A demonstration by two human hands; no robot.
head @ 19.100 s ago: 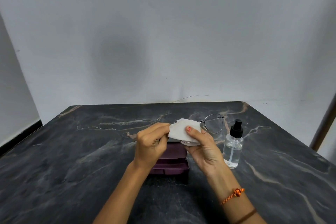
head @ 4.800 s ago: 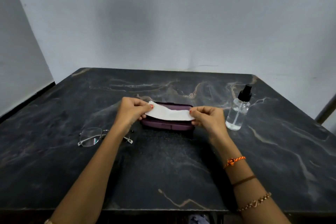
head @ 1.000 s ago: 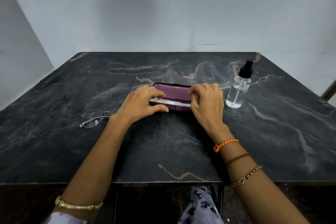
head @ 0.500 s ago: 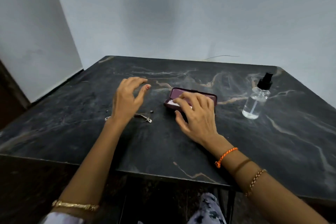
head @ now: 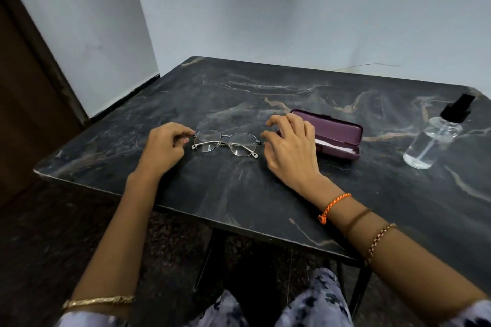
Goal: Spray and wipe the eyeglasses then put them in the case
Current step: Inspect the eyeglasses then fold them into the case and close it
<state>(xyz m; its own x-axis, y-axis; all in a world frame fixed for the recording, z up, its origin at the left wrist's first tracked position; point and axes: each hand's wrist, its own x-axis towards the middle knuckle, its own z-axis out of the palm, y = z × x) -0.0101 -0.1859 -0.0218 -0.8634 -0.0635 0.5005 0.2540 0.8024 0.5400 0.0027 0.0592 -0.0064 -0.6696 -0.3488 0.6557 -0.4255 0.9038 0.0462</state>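
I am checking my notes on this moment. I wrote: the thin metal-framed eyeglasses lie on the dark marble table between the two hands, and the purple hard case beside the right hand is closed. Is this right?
Not quite. The purple hard case is open, with white cloth showing inside, as the head view shows. The rest holds: the thin metal-framed eyeglasses lie on the dark marble table between the left hand and the right hand.

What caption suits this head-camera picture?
Both hands reach for the eyeglasses on the table, beside the open case.

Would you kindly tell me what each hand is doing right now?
Left hand: fingers pinched at the left end of the eyeglasses lying on the table.
Right hand: open, holding nothing, beside their right end.
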